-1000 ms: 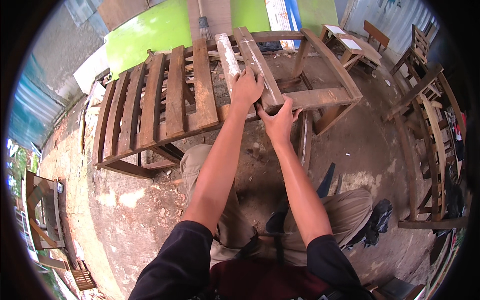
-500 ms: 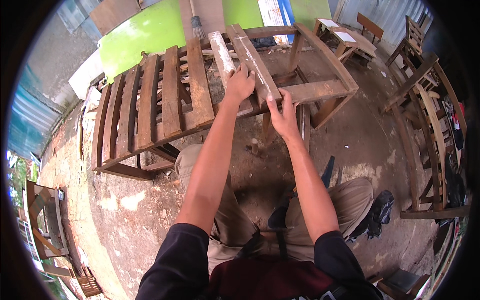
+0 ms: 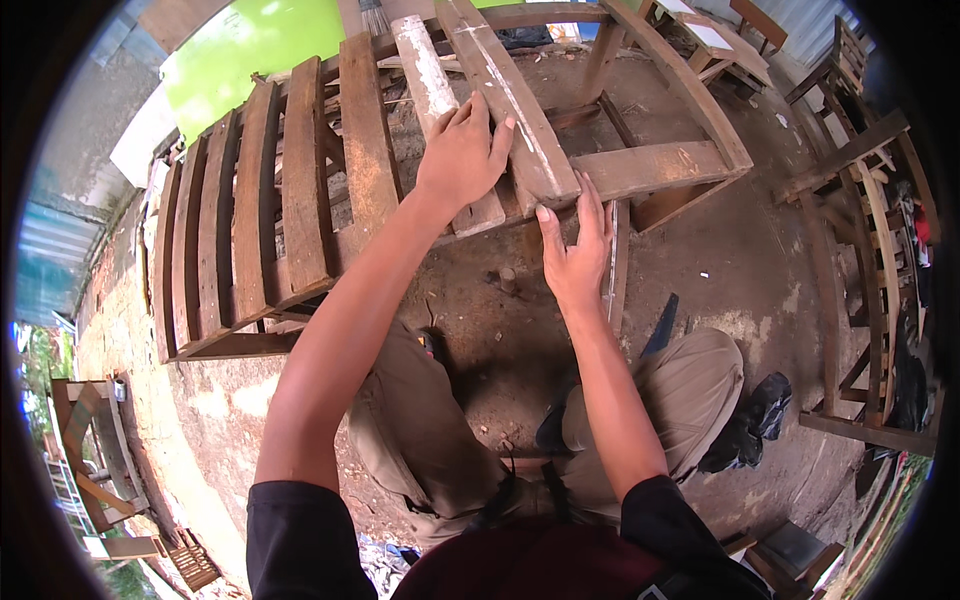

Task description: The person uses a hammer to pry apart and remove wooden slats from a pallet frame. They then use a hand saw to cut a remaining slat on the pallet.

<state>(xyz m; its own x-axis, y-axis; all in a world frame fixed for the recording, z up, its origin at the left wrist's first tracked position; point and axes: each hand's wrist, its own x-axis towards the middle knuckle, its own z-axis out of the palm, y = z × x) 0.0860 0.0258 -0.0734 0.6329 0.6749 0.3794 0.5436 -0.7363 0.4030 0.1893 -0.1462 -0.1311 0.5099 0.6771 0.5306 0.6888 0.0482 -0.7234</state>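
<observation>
A bench-like wooden frame (image 3: 647, 168) stands before me, with several brown slats (image 3: 370, 150) across its left part. My left hand (image 3: 465, 155) lies over a white-stained slat (image 3: 425, 70), fingers stretched and thumb at the left edge of a wider plank (image 3: 515, 110). That plank carries a long white streak and sits on the frame's rails. My right hand (image 3: 577, 245) holds the plank's near end, thumb below the end and fingers at its right corner. The undersides of the fingers are hidden.
A blue-black pointed tool (image 3: 660, 325) lies by my right knee, and a black plastic bag (image 3: 757, 425) beyond it. Stacked wooden furniture frames (image 3: 825, 290) line the right side. Another wooden frame (image 3: 95, 450) stands at far left. A green panel (image 3: 250, 60) leans at the back.
My left hand has shifted from a bent grasp to stretched fingers over the white-stained slat. My right thumb has moved from the plank's top to below its end. The view has moved closer.
</observation>
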